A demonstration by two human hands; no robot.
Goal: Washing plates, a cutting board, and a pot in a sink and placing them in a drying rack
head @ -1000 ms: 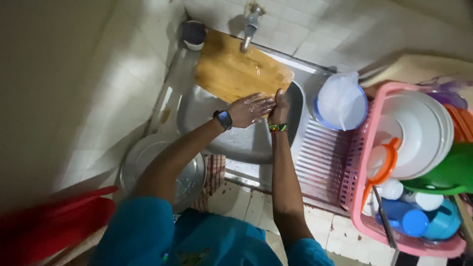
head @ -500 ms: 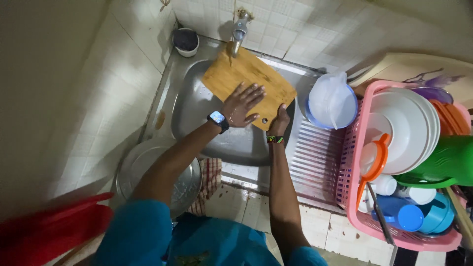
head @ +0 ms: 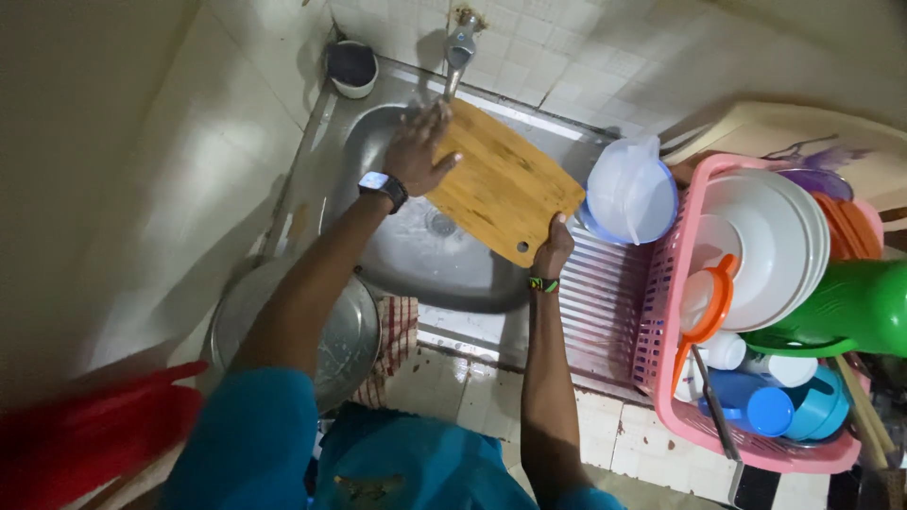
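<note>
While water runs, we rinse the wooden cutting board [head: 504, 185].
Our left hand [head: 416, 151] has slid up under the tap [head: 459, 45], palm flat; our right hand [head: 553, 253] still clenches its lower edge.

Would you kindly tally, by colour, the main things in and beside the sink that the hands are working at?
Wooden brown: 1, the cutting board held by the left hand and right hand
Pink: 1, the dish basket
Green: 1, the jug
Orange: 1, the strainer
Total: 4

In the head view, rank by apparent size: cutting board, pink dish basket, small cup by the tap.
1. Pink dish basket, partly cut off by the frame.
2. Cutting board.
3. Small cup.
</note>
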